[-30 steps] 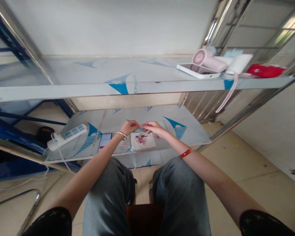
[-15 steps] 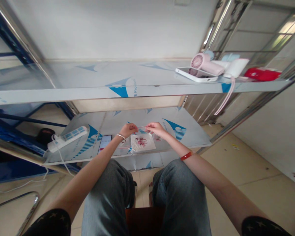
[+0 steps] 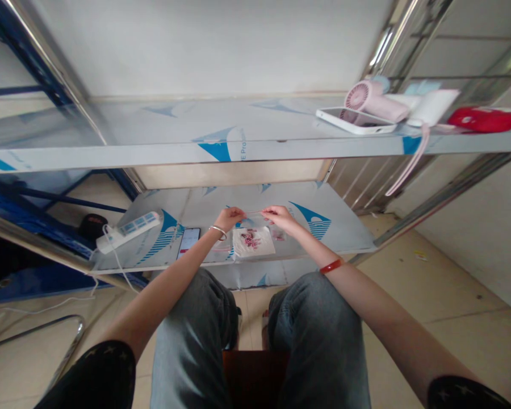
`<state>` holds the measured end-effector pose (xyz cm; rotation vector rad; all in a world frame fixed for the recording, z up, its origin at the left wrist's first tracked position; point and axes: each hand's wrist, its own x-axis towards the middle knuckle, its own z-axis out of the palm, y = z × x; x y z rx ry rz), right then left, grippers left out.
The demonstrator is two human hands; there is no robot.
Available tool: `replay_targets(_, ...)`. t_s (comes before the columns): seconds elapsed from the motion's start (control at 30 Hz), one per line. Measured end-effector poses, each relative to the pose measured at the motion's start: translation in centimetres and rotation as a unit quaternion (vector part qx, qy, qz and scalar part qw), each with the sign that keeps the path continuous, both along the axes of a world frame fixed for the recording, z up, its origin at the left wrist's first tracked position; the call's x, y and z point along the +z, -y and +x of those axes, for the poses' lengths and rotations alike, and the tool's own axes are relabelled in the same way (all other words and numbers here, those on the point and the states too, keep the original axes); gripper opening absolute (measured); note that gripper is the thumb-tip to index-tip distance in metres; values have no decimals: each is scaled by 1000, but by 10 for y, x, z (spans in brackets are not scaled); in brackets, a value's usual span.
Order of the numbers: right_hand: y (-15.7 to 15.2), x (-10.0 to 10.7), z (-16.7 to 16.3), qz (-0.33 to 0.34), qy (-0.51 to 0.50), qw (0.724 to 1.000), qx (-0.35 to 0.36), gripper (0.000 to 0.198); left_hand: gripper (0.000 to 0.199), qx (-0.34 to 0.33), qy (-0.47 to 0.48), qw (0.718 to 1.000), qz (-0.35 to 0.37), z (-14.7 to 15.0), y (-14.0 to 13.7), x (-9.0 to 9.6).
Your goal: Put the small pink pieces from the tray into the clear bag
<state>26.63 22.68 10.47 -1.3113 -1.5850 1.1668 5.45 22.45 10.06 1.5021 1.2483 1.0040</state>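
A thin pinkish string (image 3: 254,212) is stretched between my two hands above the lower shelf. My left hand (image 3: 230,217), with a silver bangle at the wrist, pinches its left end. The other end is between the fingertips of my right hand (image 3: 280,217), whose forearm wears a red band. Just below the hands lies a white, tissue-like square (image 3: 262,249) bearing several small dark red and pink pieces, too small to make out. To its right is a small clear packet (image 3: 277,234) with reddish contents. Another clear bag (image 3: 222,249) lies partly behind my left wrist.
A phone (image 3: 189,241) and a white power strip (image 3: 128,232) with a cable are on the lower shelf (image 3: 208,199) at left. The upper shelf (image 3: 153,152) holds a white-framed device (image 3: 353,126), a pink handheld fan (image 3: 377,103) and a red pouch (image 3: 485,120).
The camera view has shifted, so everything sits further right in the picture. My hands have drawn slightly apart, with the string still between them.
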Motion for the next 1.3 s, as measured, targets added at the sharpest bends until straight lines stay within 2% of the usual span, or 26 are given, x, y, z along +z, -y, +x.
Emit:
replay_targets(0.4,-1,0,-3,29,28,999,8,8,18,21,-52,998,27,-2,0,0)
replay_targets(0.67,3,1,-4,34,18,998,47,14,18,-19,-52,998,16,-1,0,-4)
replay_targets(0.83,7,2,-10,53,32,995,81,13,20,-52,-86,995,29,3,-1,-10)
replay_targets(1.07,8,-1,-13,64,52,994,73,11,20,-58,-127,988,58,2,1,-9)
replay_targets(1.3,11,2,-15,56,44,994,85,9,17,-56,-110,991,48,3,4,-6)
